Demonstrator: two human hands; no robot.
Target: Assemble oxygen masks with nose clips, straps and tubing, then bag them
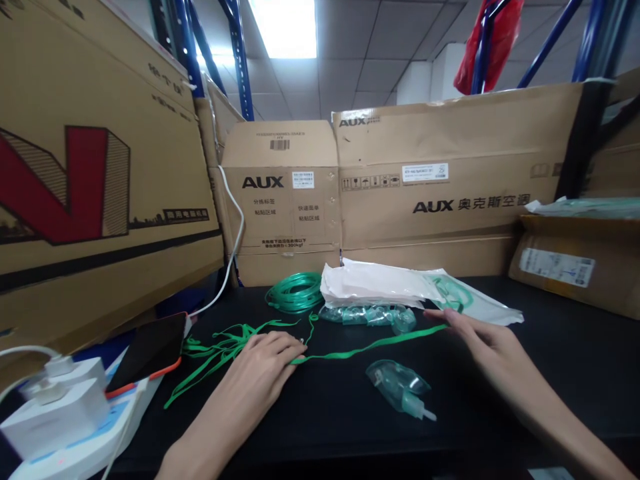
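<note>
Green strap: the green strap [345, 355] is over the black table [325, 430], between the two hands; its long side runs from left to right, with the right end a bit farther away, and it bends a little in the middle
Left hand: the left hand [270, 360] has its fingers bent and close together, and it pinches the strap's left end, so that end is hidden
Right hand: the right hand [483, 337] points to the left and pinches the strap's other end at its fingertips
Clear mask: one clear mask [397, 385] lies on the table in front of the strap, and its little spout points to the near right
Behind the strap: a row of see-through masks [367, 315] lies near it, with white packs [375, 285] right behind, and a round coil of green tube [295, 293] sits to their left
Pile of straps: more green straps [227, 343] lie in a messy heap by the left hand, which hides part of them
Left side: a dark phone [150, 350] leans by the white power strip [123, 417]
Back: big brown boxes [380, 220] stand like a wall
Right side: a small brown box [575, 263] sits well apart from the strap
</note>
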